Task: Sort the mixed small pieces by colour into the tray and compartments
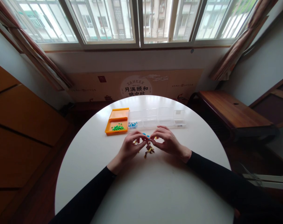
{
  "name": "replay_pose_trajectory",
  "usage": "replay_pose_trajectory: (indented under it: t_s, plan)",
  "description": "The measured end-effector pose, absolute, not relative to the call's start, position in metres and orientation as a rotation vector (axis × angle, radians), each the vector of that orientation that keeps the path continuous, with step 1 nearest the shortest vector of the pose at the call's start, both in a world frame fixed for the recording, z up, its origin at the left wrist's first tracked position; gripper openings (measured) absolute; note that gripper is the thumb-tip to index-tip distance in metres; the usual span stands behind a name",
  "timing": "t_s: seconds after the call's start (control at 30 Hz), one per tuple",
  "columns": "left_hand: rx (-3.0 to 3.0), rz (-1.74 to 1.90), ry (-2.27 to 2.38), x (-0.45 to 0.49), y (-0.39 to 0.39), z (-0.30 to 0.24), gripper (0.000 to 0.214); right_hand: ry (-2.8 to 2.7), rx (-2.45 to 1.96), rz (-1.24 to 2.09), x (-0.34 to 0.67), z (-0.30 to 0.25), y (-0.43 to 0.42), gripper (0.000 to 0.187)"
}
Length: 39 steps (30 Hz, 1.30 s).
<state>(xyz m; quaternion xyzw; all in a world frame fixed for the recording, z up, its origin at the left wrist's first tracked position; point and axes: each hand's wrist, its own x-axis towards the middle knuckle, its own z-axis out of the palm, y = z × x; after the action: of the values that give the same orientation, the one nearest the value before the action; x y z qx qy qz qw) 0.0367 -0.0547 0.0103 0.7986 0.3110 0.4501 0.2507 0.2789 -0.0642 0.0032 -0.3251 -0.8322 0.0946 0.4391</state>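
Over the white table, the fingertips of my left hand (pixel 132 144) and my right hand (pixel 165 140) meet in a pinch. A small blue piece (pixel 148 138) shows between them, mostly covered by the fingers. Below and around the hands lies a loose pile of tiny brown and yellow pieces (pixel 150 149), partly hidden by my fingers. A few more blue pieces (pixel 144 134) lie just behind the fingertips. Further back on the left, green pieces (pixel 118 127) are heaped in an open orange box (pixel 109 132).
Beside the orange box, a clear compartment case (pixel 151 123) stands with its lids raised; its leftmost compartment holds blue pieces (pixel 132 124). The round white table (pixel 141 193) has a curved edge. A wooden bench (pixel 222 104) is at the right, under a wide window.
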Motion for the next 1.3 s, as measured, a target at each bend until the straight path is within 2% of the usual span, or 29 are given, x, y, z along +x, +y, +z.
replay_pose_trajectory:
  t_s: [1.3]
  plan:
    - [2.182,1.223,0.842,0.0355,-0.0524,0.0048,0.007,-2.066,-0.790,0.219,0.2786,0.0025,-0.0634,0.006]
